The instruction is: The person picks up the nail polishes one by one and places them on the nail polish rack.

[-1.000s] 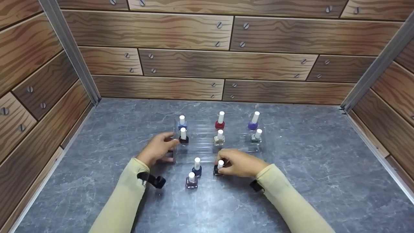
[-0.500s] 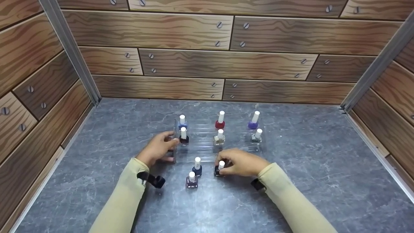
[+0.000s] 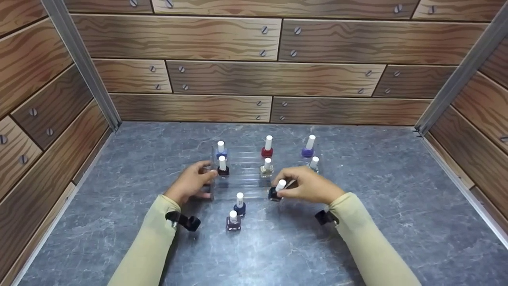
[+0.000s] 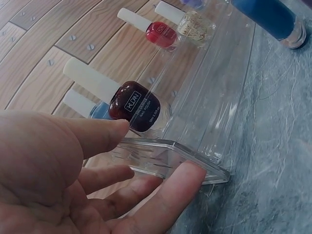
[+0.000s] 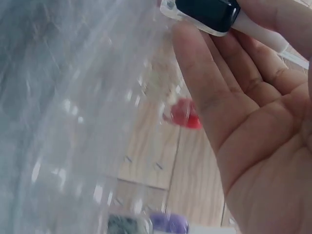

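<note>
Legibly, dark-red bottle (image 4: 138, 106): "KUDAN NAIL POLISH"; left hand (image 3: 190, 181) touching clear rack (image 3: 246, 180), right hand (image 3: 308, 183) pinching black bottle (image 5: 207, 12).

Dark bottle (image 3: 274, 194) — white-capped, tilted, in right hand (image 3: 308, 184), clear rack (image 3: 246, 182) — touching left hand (image 3: 190, 184)

Rack (image 3: 246, 171): is standing on bench (image 3: 397, 206), before wall (image 3: 222, 79).
Rear bottles (image 3: 267, 151): are standing on rack, left, middle, right.
Second-row bottles (image 3: 266, 171): are standing before rear bottles.
Front bottles (image 3: 233, 223): are standing on bench, before rack.
Held bottle (image 3: 274, 194): is hanging in right hand (image 3: 307, 184), right of front bottles.
Left hand (image 3: 192, 183): is touching rack's left end.
</note>
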{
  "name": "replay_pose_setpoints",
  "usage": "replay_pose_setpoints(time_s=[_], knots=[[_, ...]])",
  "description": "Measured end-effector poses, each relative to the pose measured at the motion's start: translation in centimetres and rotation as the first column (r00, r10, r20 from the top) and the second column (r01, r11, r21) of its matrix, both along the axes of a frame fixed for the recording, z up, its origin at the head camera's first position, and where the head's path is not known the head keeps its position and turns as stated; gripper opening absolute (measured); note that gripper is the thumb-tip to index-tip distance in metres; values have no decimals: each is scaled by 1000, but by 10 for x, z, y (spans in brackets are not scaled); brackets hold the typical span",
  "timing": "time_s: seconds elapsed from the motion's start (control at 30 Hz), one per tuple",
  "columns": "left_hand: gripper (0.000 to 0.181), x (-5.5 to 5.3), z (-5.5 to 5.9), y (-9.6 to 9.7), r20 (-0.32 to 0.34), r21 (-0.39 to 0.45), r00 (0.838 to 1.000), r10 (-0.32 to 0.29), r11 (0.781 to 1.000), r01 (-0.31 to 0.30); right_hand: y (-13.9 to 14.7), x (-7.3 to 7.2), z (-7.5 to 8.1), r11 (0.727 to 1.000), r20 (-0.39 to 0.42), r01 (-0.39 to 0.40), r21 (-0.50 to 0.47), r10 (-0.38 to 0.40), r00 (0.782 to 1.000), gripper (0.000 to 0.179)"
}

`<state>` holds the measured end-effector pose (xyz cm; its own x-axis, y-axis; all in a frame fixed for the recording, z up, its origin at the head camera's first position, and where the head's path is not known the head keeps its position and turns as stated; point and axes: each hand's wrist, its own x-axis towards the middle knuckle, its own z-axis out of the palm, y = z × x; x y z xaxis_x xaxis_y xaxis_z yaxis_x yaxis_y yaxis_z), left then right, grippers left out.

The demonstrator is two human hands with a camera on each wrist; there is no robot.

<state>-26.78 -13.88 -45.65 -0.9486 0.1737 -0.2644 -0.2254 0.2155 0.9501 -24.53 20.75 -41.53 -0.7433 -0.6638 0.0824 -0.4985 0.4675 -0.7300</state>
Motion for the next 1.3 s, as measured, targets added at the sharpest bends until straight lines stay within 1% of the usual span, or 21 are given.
replay_pose_setpoints(time_s=[0.1,0.23,0.4,0.5,0.6,0.67,0.87,1.1,1.23,1.3], knots=[[63,0,-1,0,2,-2,1000,3,1000,-3,9,-2,5,1000,-35,27,-15,-28,999,12],[63,-1,-1,-1,2,-1,1000,4,1000,-4,24,-3,14,997,-108,74,5,-73,991,9],[63,-2,-2,-2,-2,-4,1000,1,1000,-1,41,-2,26,985,-182,159,72,-143,973,6],[62,-1,-1,-2,-3,-8,1000,0,1000,0,47,-2,28,972,-242,189,141,-152,958,4],[63,-1,-1,-2,-2,-9,1000,-2,1000,2,48,-3,28,960,-292,199,197,-136,947,7],[63,-1,-1,-2,-6,-10,1000,-5,1000,4,49,-3,26,951,-310,213,225,-137,941,8],[63,0,-1,-2,-17,-17,1000,-11,1000,11,52,-5,24,908,-335,285,307,-177,925,11],[63,-2,-1,-1,-5,-14,1000,-4,1000,4,52,-9,16,867,-368,320,382,-175,913,8],[62,-2,-1,-1,-2,-10,1000,1,1000,-1,52,-10,12,843,-379,349,409,-191,905,9],[62,-1,-1,-1,1,-8,1000,5,1000,-5,52,-10,10,836,-383,358,416,-196,903,10]])
